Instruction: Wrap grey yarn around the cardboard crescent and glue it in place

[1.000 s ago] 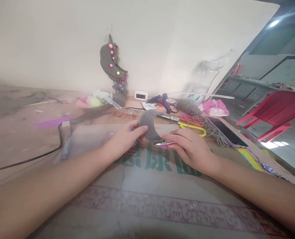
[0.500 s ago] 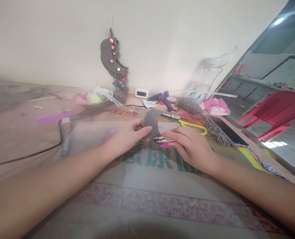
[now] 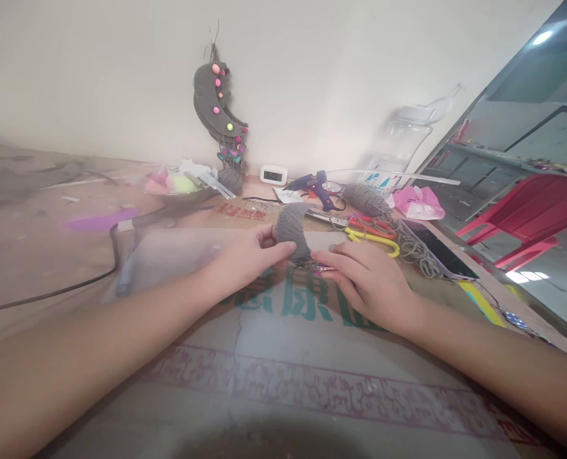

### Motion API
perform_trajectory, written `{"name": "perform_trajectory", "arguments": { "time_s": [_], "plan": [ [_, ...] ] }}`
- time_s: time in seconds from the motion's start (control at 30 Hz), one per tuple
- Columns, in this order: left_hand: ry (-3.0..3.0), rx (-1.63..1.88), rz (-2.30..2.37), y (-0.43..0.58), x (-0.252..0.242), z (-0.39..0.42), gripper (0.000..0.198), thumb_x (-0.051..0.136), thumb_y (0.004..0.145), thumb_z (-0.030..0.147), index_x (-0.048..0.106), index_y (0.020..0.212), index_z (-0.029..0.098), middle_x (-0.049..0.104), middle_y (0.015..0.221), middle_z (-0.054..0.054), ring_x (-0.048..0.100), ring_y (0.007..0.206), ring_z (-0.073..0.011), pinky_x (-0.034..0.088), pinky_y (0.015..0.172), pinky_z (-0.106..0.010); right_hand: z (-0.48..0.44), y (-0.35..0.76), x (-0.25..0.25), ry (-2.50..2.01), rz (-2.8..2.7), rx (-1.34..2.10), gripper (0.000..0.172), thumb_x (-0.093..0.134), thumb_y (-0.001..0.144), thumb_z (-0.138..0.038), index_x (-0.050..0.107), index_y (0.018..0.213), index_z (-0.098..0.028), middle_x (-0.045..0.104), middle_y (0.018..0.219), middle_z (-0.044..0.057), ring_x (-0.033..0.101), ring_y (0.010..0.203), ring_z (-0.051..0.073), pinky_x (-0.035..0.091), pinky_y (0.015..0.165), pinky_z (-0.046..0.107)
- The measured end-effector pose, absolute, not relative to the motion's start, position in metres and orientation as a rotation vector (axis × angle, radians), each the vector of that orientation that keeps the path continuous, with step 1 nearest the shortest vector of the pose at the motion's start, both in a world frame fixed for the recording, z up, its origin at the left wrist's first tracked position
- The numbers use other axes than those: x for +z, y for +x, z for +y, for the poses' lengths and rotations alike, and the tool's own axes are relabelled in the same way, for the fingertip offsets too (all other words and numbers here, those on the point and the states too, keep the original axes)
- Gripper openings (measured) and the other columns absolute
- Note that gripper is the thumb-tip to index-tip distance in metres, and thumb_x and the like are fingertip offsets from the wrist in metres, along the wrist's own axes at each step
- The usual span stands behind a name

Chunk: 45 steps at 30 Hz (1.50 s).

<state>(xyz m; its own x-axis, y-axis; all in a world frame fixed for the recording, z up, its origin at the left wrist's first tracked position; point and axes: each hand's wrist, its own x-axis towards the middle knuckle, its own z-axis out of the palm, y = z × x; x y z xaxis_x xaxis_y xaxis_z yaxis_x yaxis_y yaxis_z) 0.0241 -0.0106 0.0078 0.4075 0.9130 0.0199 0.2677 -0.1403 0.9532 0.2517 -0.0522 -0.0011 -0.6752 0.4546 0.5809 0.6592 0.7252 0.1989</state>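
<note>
My left hand (image 3: 259,250) is closed on a crescent wrapped in grey yarn (image 3: 291,231), its thumb on the front and its fingers behind. The crescent is held upright above the printed board, curving open to the right. My right hand (image 3: 367,275) pinches small metal thread snips (image 3: 322,268) with a bit of purple on them. Their blades are at the crescent's lower tip, where loose dark strands show. The fingers partly hide the snips, and I cannot make out the exact contact.
Yellow-handled scissors (image 3: 376,242), a grey yarn ball (image 3: 365,199) and a phone (image 3: 439,250) lie to the right. Behind are a blue glue gun (image 3: 317,189) and a white clock (image 3: 273,174). A decorated grey crescent (image 3: 209,99) hangs on the wall. A black cable (image 3: 73,288) crosses the left.
The snips' blades, apart earlier, now look closer together at the crescent's lower tip, and less purple shows. Both hands keep their hold. The view has shifted slightly.
</note>
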Motion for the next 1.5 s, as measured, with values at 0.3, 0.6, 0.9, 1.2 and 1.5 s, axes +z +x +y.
{"name": "perform_trajectory", "arguments": {
  "time_s": [0.3,0.6,0.9,1.2,1.5],
  "plan": [
    [1.687,0.816,0.969,0.0227,0.0009,-0.0053,0.027,0.06,0.078,0.043,0.063,0.091,0.019,0.063,0.073,0.0,0.058,0.067,-0.0146,0.043,0.062,-0.026,-0.0511,0.2522,-0.0011,-0.855,-2.431,-0.569,0.023,0.051,0.095,-0.022,0.06,0.115,-0.017,0.059,0.083,0.005,0.052,0.074,0.018,0.04,0.066,0.029],
    [1.69,0.744,1.0,0.0214,-0.0001,-0.0047,0.032,0.059,0.079,0.047,0.064,0.092,0.018,0.063,0.074,0.0,0.056,0.065,-0.014,0.039,0.057,-0.025,-0.0503,0.2503,-0.0008,-0.85,-2.445,-0.572,0.023,0.052,0.094,-0.022,0.061,0.115,-0.016,0.06,0.082,0.005,0.05,0.073,0.018,0.039,0.065,0.029],
    [1.704,0.715,0.976,0.0213,-0.0023,-0.0029,0.033,0.057,0.08,0.047,0.063,0.097,0.019,0.064,0.077,-0.002,0.057,0.068,-0.0159,0.04,0.06,-0.027,-0.0506,0.251,-0.0002,-0.825,-2.443,-0.593,0.021,0.051,0.095,-0.022,0.062,0.112,-0.016,0.059,0.079,0.004,0.05,0.071,0.017,0.037,0.063,0.029],
    [1.68,0.748,0.948,0.0225,-0.0019,-0.003,0.028,0.059,0.079,0.044,0.065,0.091,0.02,0.065,0.076,-0.001,0.057,0.067,-0.0142,0.042,0.065,-0.028,-0.0495,0.2525,-0.001,-0.83,-2.453,-0.621,0.023,0.049,0.095,-0.022,0.063,0.113,-0.018,0.06,0.08,0.004,0.05,0.07,0.017,0.036,0.063,0.029],
    [1.664,0.729,0.943,0.0215,-0.0016,-0.003,0.028,0.06,0.079,0.044,0.064,0.091,0.019,0.062,0.073,0.001,0.055,0.067,-0.0139,0.04,0.063,-0.027,-0.0512,0.2512,0.0,-0.839,-2.467,-0.595,0.022,0.048,0.095,-0.019,0.062,0.113,-0.017,0.061,0.079,0.004,0.051,0.071,0.016,0.037,0.063,0.029]
  ]
}}
